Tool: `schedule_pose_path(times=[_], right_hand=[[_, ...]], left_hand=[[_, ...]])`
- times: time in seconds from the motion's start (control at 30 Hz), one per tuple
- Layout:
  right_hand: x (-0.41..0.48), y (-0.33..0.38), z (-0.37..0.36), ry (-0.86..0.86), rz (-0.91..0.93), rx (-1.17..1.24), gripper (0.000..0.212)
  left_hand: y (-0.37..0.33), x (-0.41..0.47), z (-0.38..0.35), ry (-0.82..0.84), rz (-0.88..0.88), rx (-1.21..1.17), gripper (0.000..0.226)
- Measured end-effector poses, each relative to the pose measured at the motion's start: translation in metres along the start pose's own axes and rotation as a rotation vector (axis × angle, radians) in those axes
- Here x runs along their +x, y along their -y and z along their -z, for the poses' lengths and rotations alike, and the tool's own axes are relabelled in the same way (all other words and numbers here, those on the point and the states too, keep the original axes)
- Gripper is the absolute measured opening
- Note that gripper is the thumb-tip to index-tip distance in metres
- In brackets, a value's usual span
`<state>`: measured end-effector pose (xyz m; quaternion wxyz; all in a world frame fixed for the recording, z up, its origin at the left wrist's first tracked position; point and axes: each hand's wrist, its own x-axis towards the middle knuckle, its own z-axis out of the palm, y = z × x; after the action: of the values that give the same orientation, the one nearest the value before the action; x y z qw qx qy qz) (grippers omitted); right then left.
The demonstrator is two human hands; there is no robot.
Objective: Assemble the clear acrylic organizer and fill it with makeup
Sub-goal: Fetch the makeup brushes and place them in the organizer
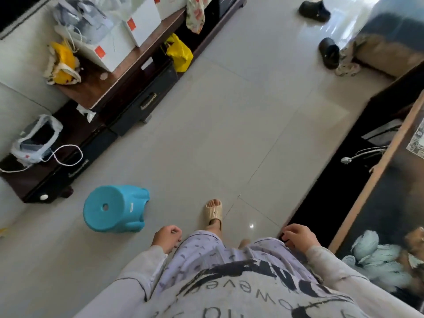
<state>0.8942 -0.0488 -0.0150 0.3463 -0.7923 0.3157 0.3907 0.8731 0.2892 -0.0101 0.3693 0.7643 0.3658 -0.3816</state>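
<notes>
On a glossy pale tiled floor (pixel 229 111), a person stands looking down at their own body. The left hand (pixel 167 237) and right hand (pixel 298 236) hang at the hips, fingers loosely curled, holding nothing. No clear acrylic organizer or makeup is in view; whether either is inside the white boxes (pixel 142 24) on the low dark cabinet (pixel 128 88) at left cannot be told, so assembly looks not yet begun. A blue plastic stool (pixel 114 208) lies tipped on its side just left of the foot in a beige slipper (pixel 213 211). A careless step could catch it, and loose slippers may slide on shiny tile.
</notes>
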Motion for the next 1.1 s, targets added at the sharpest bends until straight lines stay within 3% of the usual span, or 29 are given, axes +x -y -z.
schedule_pose_path(times=[0.2,0.53,0.67,0.8,0.97,1.1], right_hand=[[0.009,0.021,0.002,-0.085,-0.129,0.124,0.022],[0.053,0.047,0.05,-0.171,-0.322,0.402,0.023],[0.094,0.067,0.115,-0.181,-0.285,0.352,0.023],[0.133,0.087,0.196,-0.176,-0.269,0.487,0.024],[0.167,0.111,0.278,-0.182,-0.216,0.478,0.022],[0.187,0.123,0.321,-0.189,-0.213,0.537,0.024]], left_hand=[[-0.116,0.052,0.033,0.071,-0.149,0.168,0.034],[-0.27,0.098,0.011,0.194,-0.261,0.323,0.027],[-0.325,0.114,-0.005,0.163,-0.234,0.378,0.032],[-0.372,0.115,-0.025,0.144,-0.177,0.46,0.032],[-0.444,0.116,-0.053,0.16,-0.253,0.563,0.011],[-0.506,0.129,-0.069,0.182,-0.241,0.503,0.031]])
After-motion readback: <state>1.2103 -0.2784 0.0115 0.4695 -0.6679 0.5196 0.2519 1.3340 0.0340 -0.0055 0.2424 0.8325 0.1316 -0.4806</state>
